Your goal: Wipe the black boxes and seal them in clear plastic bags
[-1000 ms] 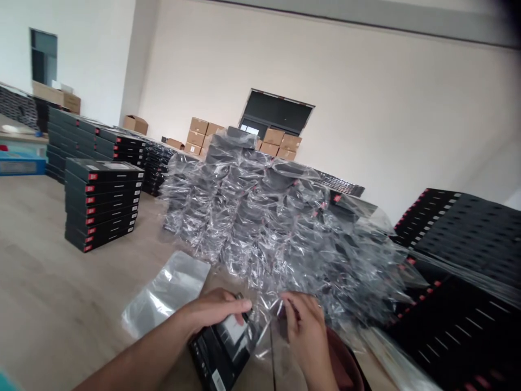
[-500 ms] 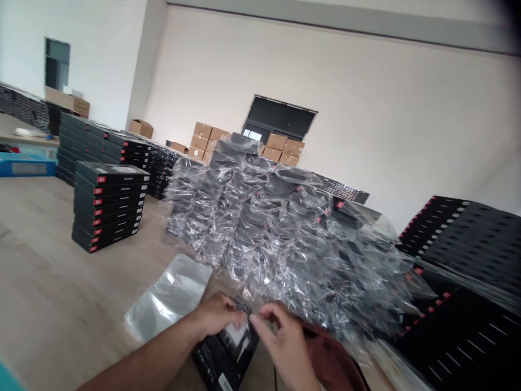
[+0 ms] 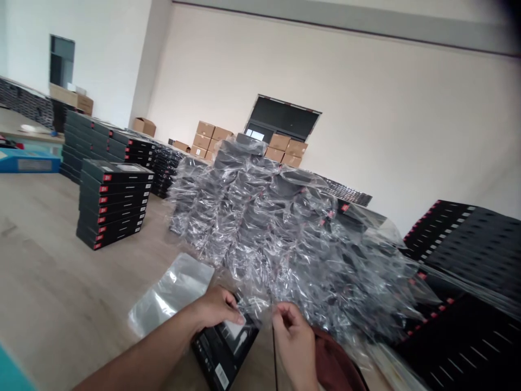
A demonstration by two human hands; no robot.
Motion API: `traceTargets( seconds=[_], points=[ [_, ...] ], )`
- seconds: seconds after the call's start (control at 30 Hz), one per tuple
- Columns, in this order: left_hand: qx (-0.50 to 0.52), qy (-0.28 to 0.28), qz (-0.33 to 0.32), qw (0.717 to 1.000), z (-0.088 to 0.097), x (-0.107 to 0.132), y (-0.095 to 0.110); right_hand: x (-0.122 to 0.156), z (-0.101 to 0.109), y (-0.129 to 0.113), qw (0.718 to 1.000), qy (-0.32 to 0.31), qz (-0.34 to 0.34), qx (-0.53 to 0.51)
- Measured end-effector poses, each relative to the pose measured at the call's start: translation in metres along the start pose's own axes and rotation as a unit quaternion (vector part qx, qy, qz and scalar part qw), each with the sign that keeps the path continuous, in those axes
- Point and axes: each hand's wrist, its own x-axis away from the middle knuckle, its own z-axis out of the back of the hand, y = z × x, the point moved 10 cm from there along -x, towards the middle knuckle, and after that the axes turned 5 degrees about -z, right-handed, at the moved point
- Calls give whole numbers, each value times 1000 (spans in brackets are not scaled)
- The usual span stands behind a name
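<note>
My left hand [image 3: 215,308] grips the upper end of a flat black box [image 3: 222,350] that lies at the near edge of the wooden table [image 3: 49,282]. My right hand [image 3: 293,339] is closed in a pinch on the edge of a clear plastic bag [image 3: 254,307] that covers the box's far end. Just beyond both hands rises a big heap of black boxes wrapped in clear bags [image 3: 277,228].
A pile of empty clear bags [image 3: 171,293] lies left of my hands. A stack of black boxes with red labels [image 3: 114,201] stands further left, with more stacks behind and at the right [image 3: 464,255]. Brown cartons [image 3: 280,147] line the far wall. A blue box [image 3: 28,161] sits far left.
My right hand has slid from beside the box's far end to the right and towards me, pinching the bag's edge. The left hand stays on the box. The camera drifted slightly.
</note>
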Motion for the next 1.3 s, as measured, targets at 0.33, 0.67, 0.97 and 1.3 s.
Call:
traceTargets(
  seconds=[0.33,0.67,0.97,1.3],
  points=[
    [-75,-19,-33,996,-3,1,7,0,13,1,998,70,-3,1],
    [121,-122,22,985,5,17,16,0,48,11,983,169,28,67],
    [18,-156,44,987,-7,14,4,2,-30,19,997,-38,-23,-66],
    [27,-92,-87,992,3,3,18,6,-34,4,990,-93,-7,-102]
  ],
)
